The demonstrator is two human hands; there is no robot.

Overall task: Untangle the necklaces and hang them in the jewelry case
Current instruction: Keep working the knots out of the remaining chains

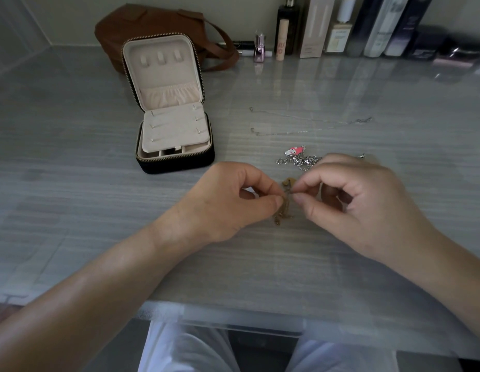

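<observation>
A tangled gold necklace (pixel 285 203) hangs between my two hands just above the grey table. My left hand (pixel 233 200) pinches it from the left with thumb and forefinger. My right hand (pixel 349 202) pinches it from the right. Behind my right hand lies a bunched silver chain (pixel 300 160) with a pink and white charm (pixel 294 151). A thin silver necklace (pixel 308 124) lies stretched out farther back. The black jewelry case (pixel 177 159) stands open at the left, its beige lid (pixel 163 73) upright with three hooks and a pouch.
A brown leather bag (pixel 152 22) sits behind the case against the wall. Bottles and cosmetic boxes (pixel 340 28) line the back right. The table's front edge (pixel 233 315) runs just above my lap.
</observation>
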